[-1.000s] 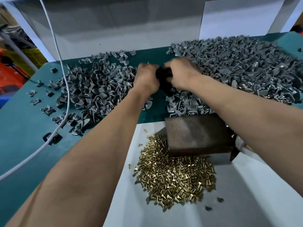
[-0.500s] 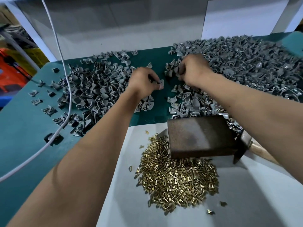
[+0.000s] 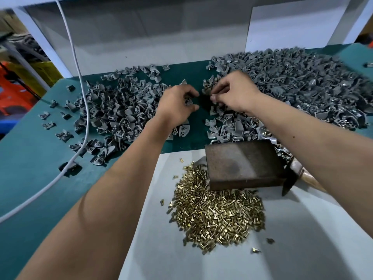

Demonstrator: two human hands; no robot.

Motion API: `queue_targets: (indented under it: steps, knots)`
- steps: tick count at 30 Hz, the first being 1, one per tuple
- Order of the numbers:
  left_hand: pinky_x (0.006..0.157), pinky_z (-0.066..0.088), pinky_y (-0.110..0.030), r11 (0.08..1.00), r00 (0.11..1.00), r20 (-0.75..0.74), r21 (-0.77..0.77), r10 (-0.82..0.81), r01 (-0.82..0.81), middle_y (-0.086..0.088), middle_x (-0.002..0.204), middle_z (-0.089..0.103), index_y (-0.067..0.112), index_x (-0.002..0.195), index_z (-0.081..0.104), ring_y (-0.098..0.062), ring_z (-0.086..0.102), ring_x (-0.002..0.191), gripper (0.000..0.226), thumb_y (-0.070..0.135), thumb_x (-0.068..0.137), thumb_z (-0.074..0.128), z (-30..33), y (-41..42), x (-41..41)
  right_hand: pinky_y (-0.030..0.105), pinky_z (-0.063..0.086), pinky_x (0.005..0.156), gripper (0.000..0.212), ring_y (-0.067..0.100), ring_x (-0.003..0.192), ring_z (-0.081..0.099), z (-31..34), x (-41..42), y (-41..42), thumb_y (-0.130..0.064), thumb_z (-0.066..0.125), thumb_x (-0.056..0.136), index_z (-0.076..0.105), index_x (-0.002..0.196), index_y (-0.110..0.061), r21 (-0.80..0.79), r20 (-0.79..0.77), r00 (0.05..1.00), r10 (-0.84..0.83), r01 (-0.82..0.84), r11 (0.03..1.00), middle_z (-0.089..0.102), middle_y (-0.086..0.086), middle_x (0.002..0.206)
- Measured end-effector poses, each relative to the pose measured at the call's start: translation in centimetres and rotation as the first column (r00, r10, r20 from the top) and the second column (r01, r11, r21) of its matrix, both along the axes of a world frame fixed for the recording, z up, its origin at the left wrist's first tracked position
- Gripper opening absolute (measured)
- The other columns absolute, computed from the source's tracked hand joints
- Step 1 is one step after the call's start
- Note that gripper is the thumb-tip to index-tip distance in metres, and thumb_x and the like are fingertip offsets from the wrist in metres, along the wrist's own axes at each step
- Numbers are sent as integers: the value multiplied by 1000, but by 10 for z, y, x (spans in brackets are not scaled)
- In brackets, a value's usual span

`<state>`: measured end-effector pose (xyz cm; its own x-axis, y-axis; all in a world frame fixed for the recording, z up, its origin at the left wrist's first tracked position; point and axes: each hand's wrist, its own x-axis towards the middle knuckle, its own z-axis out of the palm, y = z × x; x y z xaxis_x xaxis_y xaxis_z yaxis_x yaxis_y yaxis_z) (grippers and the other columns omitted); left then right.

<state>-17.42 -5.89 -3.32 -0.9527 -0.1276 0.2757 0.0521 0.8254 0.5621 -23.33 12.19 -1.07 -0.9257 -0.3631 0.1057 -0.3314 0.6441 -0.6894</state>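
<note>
My left hand (image 3: pixel 177 106) is over the gap between two heaps, its fingers curled round a small grey plastic part (image 3: pixel 188 102). My right hand (image 3: pixel 236 93) is close beside it, at the near edge of the right heap of grey parts (image 3: pixel 292 85). Its thumb and fingertips pinch a small piece, too small to tell what kind. The left heap of grey parts (image 3: pixel 121 112) lies under and left of my left wrist. A pile of short brass pins (image 3: pixel 218 213) sits on a white sheet (image 3: pixel 201 255) in front of me.
A rusty brown metal block (image 3: pixel 242 164) stands at the far edge of the brass pins, with a hammer (image 3: pixel 292 176) leaning against its right side. A white cable (image 3: pixel 80 98) runs across the green table (image 3: pixel 30 158) on the left. A white board closes off the back.
My hands were together a second ago, then parted, the right reaching into the right heap. Now both have come back close together over the gap, each holding a piece.
</note>
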Motion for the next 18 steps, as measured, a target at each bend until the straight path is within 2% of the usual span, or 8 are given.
queue_targets:
  steps: [3, 5, 7, 10, 13, 14, 16, 18]
  knots:
    - [83, 53, -24, 989, 991, -3, 52, -137, 137, 7, 93, 77, 22, 91, 80, -5, 66, 87, 7, 22, 84, 83, 7, 7, 7, 30, 57, 79, 8, 15, 76, 70, -1, -1, 6, -16, 80, 87, 75, 87, -22, -57, 6, 997, -78, 78, 995, 74, -2, 87]
    - [74, 52, -16, 959, 954, 105, 64, -282, 277, 8, 84, 76, 18, 86, 81, 2, 64, 73, 9, 23, 81, 86, 11, 15, 13, 26, 52, 78, 18, 4, 71, 62, -3, -1, 10, -18, 79, 88, 70, 77, -29, -65, -21, 992, -127, 125, 990, 67, -10, 78]
    - [70, 48, -7, 944, 925, 190, 37, -330, 329, 11, 82, 75, 17, 87, 81, 9, 62, 68, 10, 23, 81, 87, 13, 20, 16, 23, 46, 78, 17, -1, 71, 57, -2, 1, 13, -19, 77, 90, 69, 79, -30, -93, -50, 983, -175, 170, 981, 65, -11, 80]
    - [69, 49, -8, 949, 922, 229, 32, -312, 313, 13, 76, 74, 17, 84, 80, 10, 63, 65, 4, 15, 84, 83, 17, 20, 21, 24, 47, 78, 9, 4, 77, 61, -1, 7, 19, -25, 74, 93, 68, 86, -28, -154, -46, 973, -224, 215, 964, 68, -9, 89]
    - [68, 58, -22, 958, 904, 320, 52, -285, 283, 2, 79, 77, 21, 78, 74, -4, 73, 72, 27, -5, 83, 69, 19, 11, 27, 35, 57, 85, 14, 15, 88, 70, 4, 14, 24, -30, 72, 95, 64, 83, -28, -230, 3, 967, -254, 248, 941, 72, -4, 95]
    - [66, 57, -23, 960, 896, 349, 45, -274, 276, -1, 80, 77, 22, 76, 74, -6, 73, 72, 31, -8, 82, 66, 19, 8, 29, 39, 58, 89, 15, 18, 91, 71, 4, 16, 26, -31, 71, 95, 64, 83, -28, -248, 21, 967, -255, 252, 935, 73, -2, 98]
    - [61, 52, -18, 965, 896, 362, 43, -257, 260, -4, 78, 77, 22, 75, 74, 0, 67, 62, 32, -10, 82, 69, 17, 5, 35, 44, 58, 92, 12, 20, 95, 71, 6, 21, 27, -31, 69, 96, 66, 88, -23, -218, 47, 968, -245, 250, 943, 72, 1, 101]
    - [62, 52, -16, 970, 912, 331, 75, -242, 230, -5, 79, 76, 16, 83, 75, 3, 65, 58, 25, -9, 81, 74, 15, 5, 40, 43, 59, 88, 6, 21, 93, 70, 6, 25, 26, -22, 65, 99, 67, 99, -17, -152, 64, 977, -203, 210, 966, 72, 4, 102]
